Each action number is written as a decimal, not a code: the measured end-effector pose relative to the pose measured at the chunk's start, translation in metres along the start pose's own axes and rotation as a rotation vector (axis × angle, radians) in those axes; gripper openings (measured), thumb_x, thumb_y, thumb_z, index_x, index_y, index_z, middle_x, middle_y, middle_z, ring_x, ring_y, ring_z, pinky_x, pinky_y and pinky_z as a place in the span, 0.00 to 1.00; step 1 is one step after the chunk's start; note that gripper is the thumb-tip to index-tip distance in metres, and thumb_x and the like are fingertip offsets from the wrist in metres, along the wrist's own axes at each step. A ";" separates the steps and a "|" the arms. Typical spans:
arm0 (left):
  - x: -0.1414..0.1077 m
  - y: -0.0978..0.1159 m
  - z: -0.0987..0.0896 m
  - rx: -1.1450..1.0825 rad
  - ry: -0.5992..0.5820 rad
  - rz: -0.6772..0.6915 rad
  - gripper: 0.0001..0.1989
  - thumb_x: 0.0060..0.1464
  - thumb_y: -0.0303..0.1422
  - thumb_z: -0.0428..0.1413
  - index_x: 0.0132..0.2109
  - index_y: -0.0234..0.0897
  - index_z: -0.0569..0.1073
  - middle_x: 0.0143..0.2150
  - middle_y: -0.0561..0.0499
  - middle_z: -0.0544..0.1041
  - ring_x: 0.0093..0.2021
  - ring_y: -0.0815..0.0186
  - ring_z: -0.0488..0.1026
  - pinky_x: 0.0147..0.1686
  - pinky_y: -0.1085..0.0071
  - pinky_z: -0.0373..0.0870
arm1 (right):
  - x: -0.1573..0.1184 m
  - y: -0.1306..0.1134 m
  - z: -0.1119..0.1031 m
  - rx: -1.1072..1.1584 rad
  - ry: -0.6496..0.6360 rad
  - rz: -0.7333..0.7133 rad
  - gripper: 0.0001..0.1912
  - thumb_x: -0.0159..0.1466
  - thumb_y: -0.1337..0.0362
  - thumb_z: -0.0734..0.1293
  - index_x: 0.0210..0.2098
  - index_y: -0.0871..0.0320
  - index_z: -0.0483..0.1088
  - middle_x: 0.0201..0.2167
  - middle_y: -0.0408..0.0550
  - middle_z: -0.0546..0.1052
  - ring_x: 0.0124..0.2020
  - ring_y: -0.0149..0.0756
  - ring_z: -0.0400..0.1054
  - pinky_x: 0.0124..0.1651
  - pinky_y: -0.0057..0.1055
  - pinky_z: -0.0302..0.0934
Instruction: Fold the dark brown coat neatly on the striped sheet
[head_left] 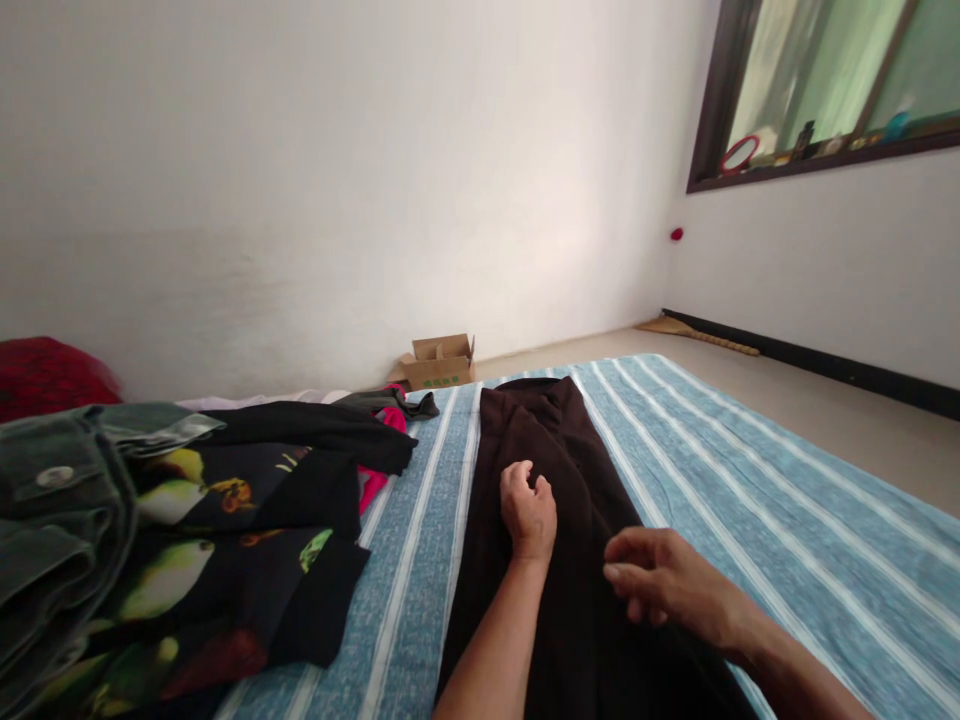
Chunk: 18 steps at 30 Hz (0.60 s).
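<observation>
A dark brown garment that looks like a pair of trousers (570, 620) lies lengthwise on the blue and white striped sheet (427, 560), its far end slightly rumpled. My left hand (529, 512) is over the middle of it, fingers loosely curled and thumb apart, with nothing visible in its grasp. By the garment's right edge, my right hand (664, 575) has bent fingers and a gap between thumb and forefinger. It seems to hold nothing. Whether either hand touches the cloth is hard to tell.
To the left lie a black top with a fruit print (247, 560) and a grey-green denim garment (52, 540). Beyond the bed stands an open cardboard box (442, 362) by the wall. A red bundle (52, 378) sits far left; a mirror (740, 155) rests on the windowsill.
</observation>
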<state>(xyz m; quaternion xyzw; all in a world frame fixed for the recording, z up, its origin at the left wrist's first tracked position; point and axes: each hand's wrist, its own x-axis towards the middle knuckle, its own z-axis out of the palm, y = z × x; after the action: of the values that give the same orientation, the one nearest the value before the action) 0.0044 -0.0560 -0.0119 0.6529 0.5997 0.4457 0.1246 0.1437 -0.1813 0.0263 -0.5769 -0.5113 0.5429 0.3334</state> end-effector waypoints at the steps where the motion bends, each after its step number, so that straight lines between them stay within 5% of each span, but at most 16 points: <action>1: -0.001 0.001 0.000 0.002 0.012 0.019 0.14 0.49 0.24 0.50 0.43 0.34 0.72 0.46 0.42 0.72 0.49 0.59 0.69 0.50 0.65 0.65 | 0.012 -0.003 -0.002 -0.047 0.070 0.014 0.15 0.55 0.58 0.67 0.38 0.62 0.67 0.24 0.44 0.71 0.20 0.28 0.67 0.18 0.23 0.55; 5: -0.002 0.003 0.000 0.054 -0.011 0.027 0.14 0.48 0.24 0.52 0.43 0.33 0.72 0.51 0.41 0.70 0.54 0.56 0.65 0.55 0.61 0.60 | 0.065 -0.011 -0.009 -0.170 0.267 0.091 0.18 0.54 0.60 0.68 0.41 0.62 0.64 0.20 0.43 0.70 0.16 0.31 0.66 0.15 0.25 0.56; 10: 0.002 -0.002 -0.003 0.039 -0.084 -0.041 0.14 0.49 0.25 0.52 0.45 0.29 0.71 0.52 0.38 0.70 0.54 0.57 0.65 0.55 0.64 0.60 | 0.113 -0.014 -0.010 -0.242 0.225 0.187 0.11 0.55 0.58 0.67 0.25 0.59 0.65 0.10 0.42 0.65 0.12 0.33 0.65 0.12 0.24 0.53; 13: 0.003 -0.003 -0.005 0.029 -0.108 -0.052 0.15 0.51 0.28 0.52 0.46 0.27 0.71 0.52 0.37 0.70 0.54 0.57 0.65 0.55 0.65 0.60 | 0.125 -0.015 -0.008 -0.299 0.265 0.189 0.11 0.53 0.61 0.67 0.19 0.58 0.64 0.08 0.42 0.63 0.11 0.34 0.62 0.13 0.26 0.53; 18: 0.002 0.001 -0.008 0.019 -0.132 -0.064 0.18 0.53 0.34 0.51 0.48 0.27 0.69 0.51 0.37 0.71 0.53 0.56 0.66 0.54 0.63 0.60 | 0.125 -0.023 -0.002 -0.409 0.422 0.075 0.05 0.49 0.67 0.66 0.18 0.58 0.65 0.17 0.45 0.69 0.19 0.33 0.65 0.20 0.26 0.53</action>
<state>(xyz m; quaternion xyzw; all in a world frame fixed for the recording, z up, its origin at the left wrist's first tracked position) -0.0006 -0.0575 -0.0055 0.6626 0.6148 0.3917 0.1721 0.1265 -0.0561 0.0127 -0.7506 -0.5079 0.3086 0.2887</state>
